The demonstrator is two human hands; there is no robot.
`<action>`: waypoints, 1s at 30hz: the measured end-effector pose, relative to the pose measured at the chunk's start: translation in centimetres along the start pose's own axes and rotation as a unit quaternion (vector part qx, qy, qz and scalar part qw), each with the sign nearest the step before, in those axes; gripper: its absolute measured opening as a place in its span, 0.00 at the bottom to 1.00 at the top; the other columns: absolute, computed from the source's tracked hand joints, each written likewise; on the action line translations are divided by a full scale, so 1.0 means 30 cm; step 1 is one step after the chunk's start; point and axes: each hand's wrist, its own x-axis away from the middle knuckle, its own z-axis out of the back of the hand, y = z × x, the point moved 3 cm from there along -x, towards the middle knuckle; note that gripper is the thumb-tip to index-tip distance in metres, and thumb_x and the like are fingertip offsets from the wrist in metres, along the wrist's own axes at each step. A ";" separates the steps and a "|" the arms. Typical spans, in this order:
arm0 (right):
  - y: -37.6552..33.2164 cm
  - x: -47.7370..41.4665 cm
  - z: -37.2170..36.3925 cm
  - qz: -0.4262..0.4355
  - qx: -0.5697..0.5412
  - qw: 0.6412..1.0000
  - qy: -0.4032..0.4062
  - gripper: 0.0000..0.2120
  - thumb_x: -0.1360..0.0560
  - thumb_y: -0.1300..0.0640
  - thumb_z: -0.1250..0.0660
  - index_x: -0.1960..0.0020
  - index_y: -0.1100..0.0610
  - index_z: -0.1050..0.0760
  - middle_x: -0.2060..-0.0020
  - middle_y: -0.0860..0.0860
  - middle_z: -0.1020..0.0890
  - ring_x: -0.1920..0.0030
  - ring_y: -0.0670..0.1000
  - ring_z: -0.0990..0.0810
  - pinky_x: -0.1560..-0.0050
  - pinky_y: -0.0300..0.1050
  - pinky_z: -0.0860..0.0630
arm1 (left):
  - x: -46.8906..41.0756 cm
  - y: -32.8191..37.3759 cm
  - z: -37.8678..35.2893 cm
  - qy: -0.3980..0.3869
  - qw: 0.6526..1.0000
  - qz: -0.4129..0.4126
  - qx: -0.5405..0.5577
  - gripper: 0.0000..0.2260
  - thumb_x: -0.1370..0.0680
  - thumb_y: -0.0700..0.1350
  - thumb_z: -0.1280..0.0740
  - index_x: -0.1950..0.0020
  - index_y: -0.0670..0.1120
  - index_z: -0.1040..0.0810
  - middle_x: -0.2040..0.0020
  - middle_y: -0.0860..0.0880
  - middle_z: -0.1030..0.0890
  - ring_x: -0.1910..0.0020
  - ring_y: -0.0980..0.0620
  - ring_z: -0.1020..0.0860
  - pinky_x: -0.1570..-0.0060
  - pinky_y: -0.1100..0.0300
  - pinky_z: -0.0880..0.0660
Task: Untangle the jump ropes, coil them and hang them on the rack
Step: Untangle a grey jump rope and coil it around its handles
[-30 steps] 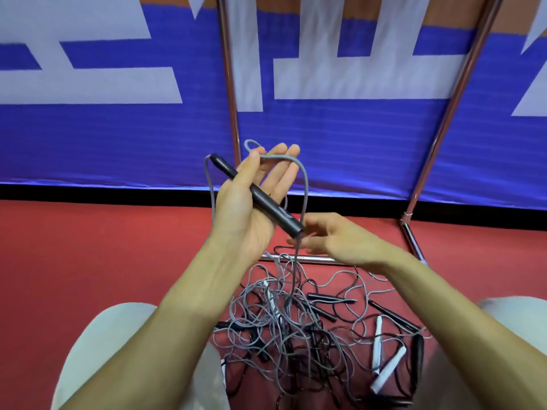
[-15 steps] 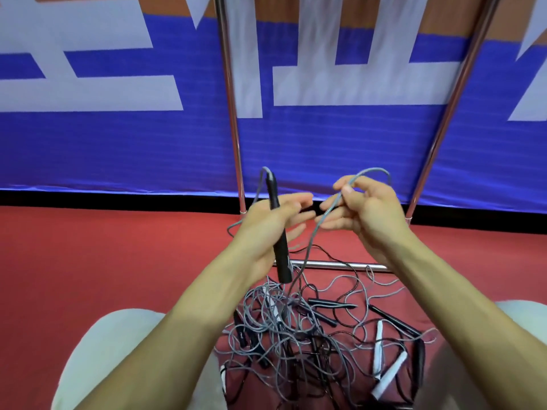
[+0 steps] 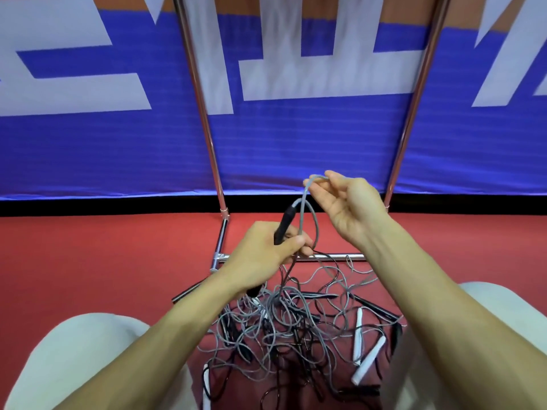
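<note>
Two hands work: left hand (image 3: 263, 253) grips a black handle (image 3: 284, 221), right hand (image 3: 346, 208) fingers pinch the grey rope (image 3: 303, 208).

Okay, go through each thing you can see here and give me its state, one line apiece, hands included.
left hand: closed around the black handle.
black handle: held, tilted, top end up.
right hand: raised, fingertips pinching the grey rope.
grey rope: looped between both hands, trailing into the pile.
rope pile: still tangled on the red floor.
white handles: lying loose at the pile's right edge.
rack: standing; no rope visible on it.
</note>
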 end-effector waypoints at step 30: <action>0.147 0.035 -0.046 0.104 0.530 0.821 -0.182 0.13 0.20 0.68 0.46 0.56 0.55 0.29 0.68 0.52 0.21 0.70 0.52 0.21 0.67 0.47 0.19 | -0.004 0.065 0.222 0.183 0.898 -0.035 0.400 0.09 0.17 0.41 0.40 0.39 0.41 0.25 0.42 0.43 0.18 0.44 0.49 0.18 0.45 0.56 0.20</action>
